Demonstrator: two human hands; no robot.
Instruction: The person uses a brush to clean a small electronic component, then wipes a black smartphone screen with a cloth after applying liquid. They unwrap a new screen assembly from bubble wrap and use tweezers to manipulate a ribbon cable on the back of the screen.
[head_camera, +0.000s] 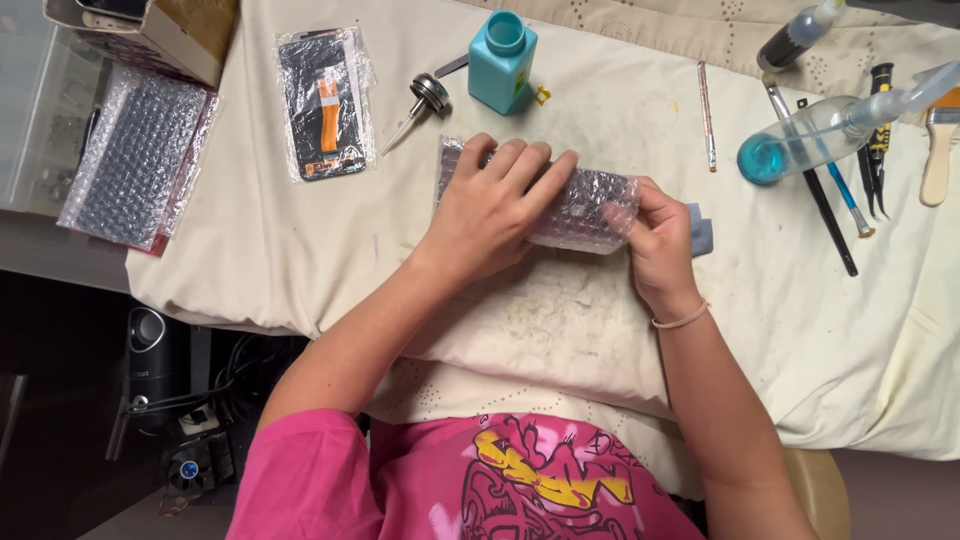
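A bubble-wrap packet (580, 205) lies across the middle of a cream cloth-covered table (300, 250). My left hand (490, 205) rests flat on top of the packet's left part, fingers spread toward its middle. My right hand (658, 240) grips the packet's right end, fingers curled round it. A small grey-blue piece (702, 232) peeks out just right of my right hand.
A teal bottle (500, 60) and a metal-capped tool (425, 98) stand behind the packet. A bagged phone part with an orange strip (325, 105) and another bubble-wrap pack (140, 155) lie at left. A clear spray bottle with blue liquid (815, 135), brushes, tweezers and pens lie at right.
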